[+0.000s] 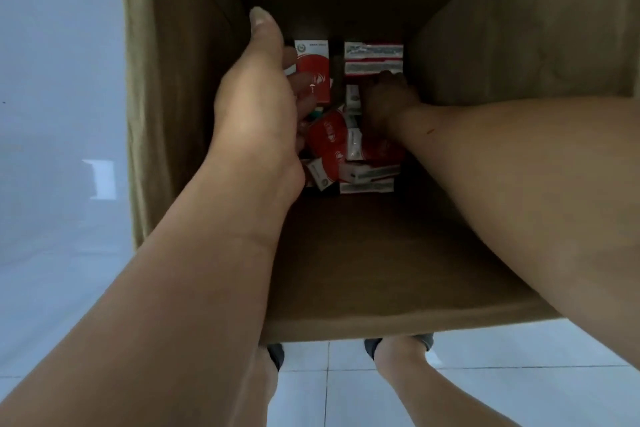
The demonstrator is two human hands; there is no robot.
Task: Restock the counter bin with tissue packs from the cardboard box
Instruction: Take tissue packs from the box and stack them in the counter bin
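1. Cardboard box [519,45]: 1, deep, brown, open at the top, seen from above. Both forearms reach down inside it.

2. White tiled floor [485,374]: 1, under and around the box.

3. Left hand [256,104]: 1, against the box's left wall. The thumb points straight up along the wall and the fingers curl round the left edge of 1 upright tissue pack [313,69], holding it.

4. Right hand [388,104]: 1, lower in the box and in shadow, just right of the held pack, its fingers down among the loose packs. Whether it grips anything cannot be told.

5. Feet [398,347]: 2, in dark footwear, on the floor at the box's near side.

6. Tissue packs [329,135], red and white: at least 9 in view, all in the box bottom. 1 is in the left hand. 2 lie stacked [374,59] just beyond the right fingertips. The rest lie heaped between and below the 2 hands, overlapping, so no exact count is possible.
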